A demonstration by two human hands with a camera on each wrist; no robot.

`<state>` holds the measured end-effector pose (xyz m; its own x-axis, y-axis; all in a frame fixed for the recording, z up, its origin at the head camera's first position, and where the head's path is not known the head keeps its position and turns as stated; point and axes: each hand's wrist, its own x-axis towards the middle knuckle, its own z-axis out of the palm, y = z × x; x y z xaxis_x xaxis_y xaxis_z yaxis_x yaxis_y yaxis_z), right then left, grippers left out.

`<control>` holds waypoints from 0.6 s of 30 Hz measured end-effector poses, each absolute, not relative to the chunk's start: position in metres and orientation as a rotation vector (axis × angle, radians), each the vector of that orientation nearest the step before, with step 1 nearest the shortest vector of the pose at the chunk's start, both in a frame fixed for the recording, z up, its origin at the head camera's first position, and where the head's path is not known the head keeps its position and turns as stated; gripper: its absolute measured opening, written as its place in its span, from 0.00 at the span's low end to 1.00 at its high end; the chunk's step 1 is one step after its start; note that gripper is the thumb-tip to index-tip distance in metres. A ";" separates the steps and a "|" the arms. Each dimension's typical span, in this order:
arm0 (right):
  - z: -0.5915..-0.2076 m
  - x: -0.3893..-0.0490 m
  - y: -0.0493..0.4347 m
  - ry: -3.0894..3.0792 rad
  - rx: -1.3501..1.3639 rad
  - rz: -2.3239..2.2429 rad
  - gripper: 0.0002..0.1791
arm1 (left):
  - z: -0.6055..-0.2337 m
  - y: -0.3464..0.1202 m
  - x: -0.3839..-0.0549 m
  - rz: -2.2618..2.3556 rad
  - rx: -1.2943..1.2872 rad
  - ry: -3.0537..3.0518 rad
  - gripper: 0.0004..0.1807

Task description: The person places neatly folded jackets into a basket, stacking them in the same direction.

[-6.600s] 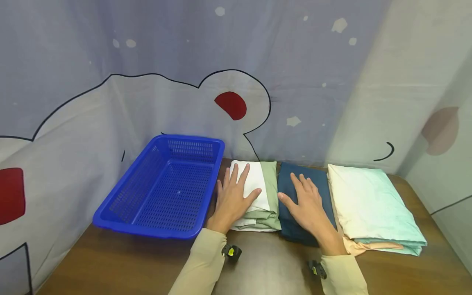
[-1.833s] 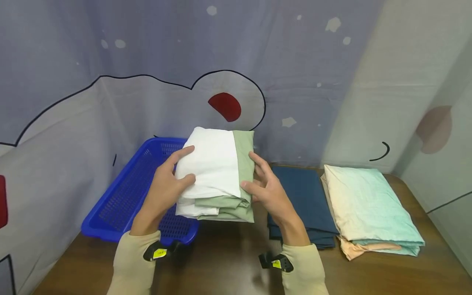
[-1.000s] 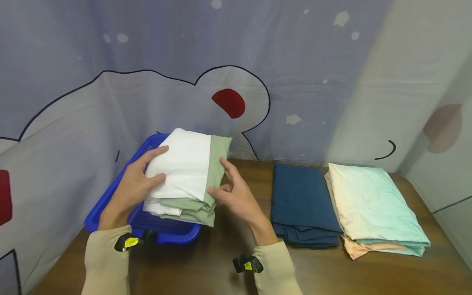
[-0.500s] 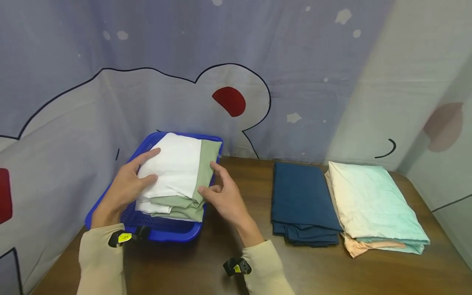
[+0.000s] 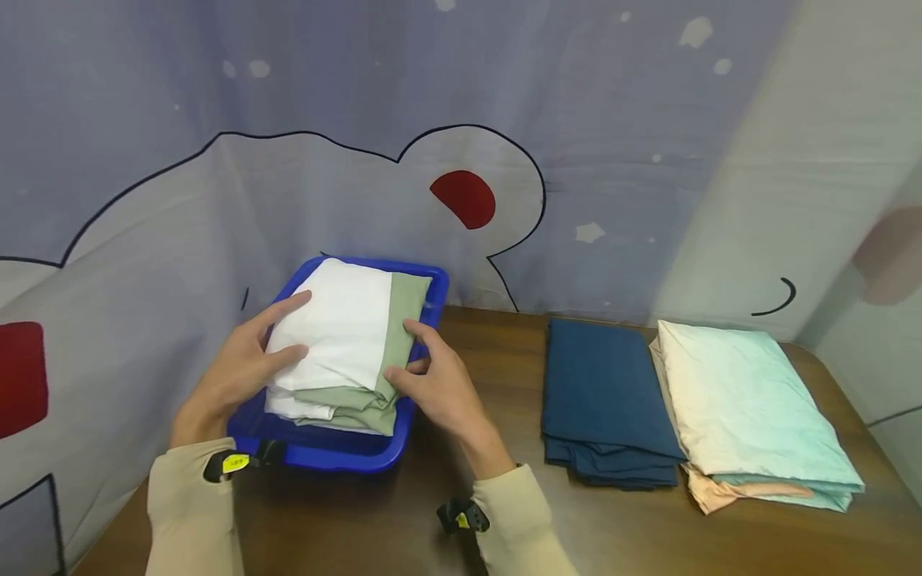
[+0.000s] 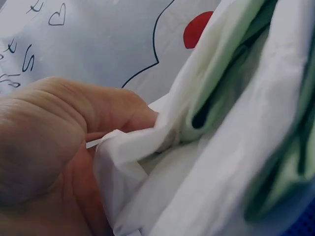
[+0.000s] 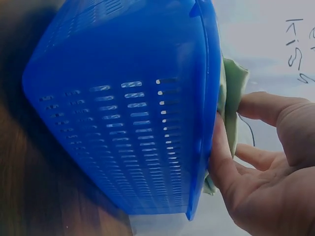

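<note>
Both hands hold a folded white-and-green cloth [image 5: 338, 320] at the blue plastic basket [image 5: 346, 458], over its opening in the head view. On the white side my left hand [image 5: 234, 368] grips the edge, thumb on top. My right hand [image 5: 442, 392] pinches the green side. Layered folds of the cloth [image 6: 206, 172] fill much of the left wrist view. In the right wrist view, green cloth [image 7: 235, 88] shows between thumb and fingers of the right hand [image 7: 266, 162], right at the basket's rim [image 7: 211, 98]. The cloth hides most of the basket's inside.
A folded dark blue cloth [image 5: 608, 392] lies on the wooden table [image 5: 490, 344] to the right. Beside it is a folded cream-and-mint cloth [image 5: 756, 400] with a peach corner [image 5: 749, 492]. A printed curtain [image 5: 598, 96] hangs behind the table.
The white-and-green cloth lay on the table beside the basket earlier. Both hands took hold, lifted it, and brought it left and down over the basket. Lately it moves only slightly.
</note>
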<state>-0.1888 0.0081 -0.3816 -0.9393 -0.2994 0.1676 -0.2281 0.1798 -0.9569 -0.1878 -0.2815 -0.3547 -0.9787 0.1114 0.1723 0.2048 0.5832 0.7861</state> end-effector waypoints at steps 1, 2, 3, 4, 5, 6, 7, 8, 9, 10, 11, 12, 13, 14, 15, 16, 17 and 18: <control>-0.381 -0.189 0.008 2.389 -0.534 -1.880 0.38 | -0.355 -0.282 -0.188 -1.348 -0.278 -2.714 0.41; -0.381 -0.189 0.008 2.412 -0.536 -1.853 0.38 | -0.355 -0.282 -0.189 -1.334 -0.286 -2.728 0.41; -0.381 -0.189 0.008 2.436 -0.536 -1.826 0.38 | -0.355 -0.282 -0.189 -1.328 -0.298 -2.736 0.41; -0.380 -0.189 0.009 2.453 -0.539 -1.805 0.38 | -0.355 -0.281 -0.190 -1.321 -0.309 -2.744 0.41; -0.380 -0.190 0.009 2.470 -0.534 -1.782 0.38 | -0.356 -0.280 -0.190 -1.322 -0.320 -2.749 0.41; -0.379 -0.189 0.009 2.485 -0.524 -1.760 0.38 | -0.356 -0.280 -0.191 -1.326 -0.330 -2.753 0.41; -0.379 -0.190 0.009 2.495 -0.514 -1.742 0.38 | -0.356 -0.279 -0.192 -1.334 -0.348 -2.751 0.41; -0.378 -0.189 0.009 2.508 -0.503 -1.725 0.38 | -0.357 -0.278 -0.192 -1.332 -0.363 -2.750 0.41; -0.378 -0.189 0.009 2.521 -0.492 -1.710 0.38 | -0.357 -0.277 -0.192 -1.332 -0.375 -2.749 0.41; -0.377 -0.189 0.009 2.537 -0.486 -1.692 0.37 | -0.358 -0.276 -0.193 -1.328 -0.385 -2.748 0.41; -0.378 -0.189 0.009 2.554 -0.475 -1.671 0.37 | -0.358 -0.275 -0.193 -1.324 -0.387 -2.753 0.41; -0.377 -0.188 0.008 2.573 -0.472 -1.656 0.36 | -0.358 -0.274 -0.193 -1.319 -0.392 -2.755 0.41; -0.377 -0.188 0.008 2.591 -0.468 -1.644 0.35 | -0.359 -0.273 -0.193 -1.320 -0.393 -2.758 0.41; -0.377 -0.188 0.007 2.611 -0.465 -1.634 0.33 | -0.358 -0.272 -0.193 -1.310 -0.392 -2.764 0.40; -0.378 -0.188 0.006 2.631 -0.463 -1.629 0.32 | -0.358 -0.271 -0.194 -1.307 -0.390 -2.765 0.40; -0.378 -0.188 0.005 2.651 -0.460 -1.625 0.31 | -0.358 -0.271 -0.194 -1.298 -0.388 -2.768 0.40; -0.379 -0.189 0.004 2.670 -0.455 -1.625 0.30 | -0.358 -0.270 -0.194 -1.298 -0.382 -2.774 0.40; -0.379 -0.189 0.003 2.687 -0.448 -1.623 0.30 | -0.358 -0.270 -0.194 -1.294 -0.380 -2.779 0.40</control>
